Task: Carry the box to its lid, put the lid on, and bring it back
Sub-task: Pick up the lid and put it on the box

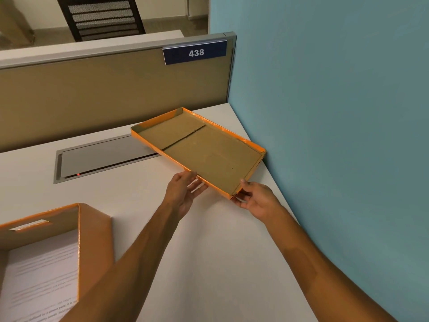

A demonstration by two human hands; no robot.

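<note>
Two hands reach out over a white desk (209, 252). They both hold the near edge of an orange lid (202, 149). The lid lies upside down, so its brown cardboard inside faces up. It sits at the far right of the desk, close to the blue wall (336, 112). Its far right corner is just beside that wall.

The left hand (183, 194) is at the near left side of the lid. Its fingers are spread a little and slide under the rim, and the thumb rests on top of the edge. The right hand (257, 201) pinches the near corner of the lid, thumb on top and fingers curled below. I cannot tell if the lid is lifted or if it rests flat on the desk.

The orange box (88, 247) stands open at the near left of the desk, well apart from the lid. Inside it lie white papers (39, 282) with printed lines. A slot handle is cut in its far wall.

Behind the lid, a grey flap (102, 156) is set into the desk, with a tiny red light. A tan divider (92, 94) stands at the far side, and a blue sign (195, 52) on it reads 438.
</note>
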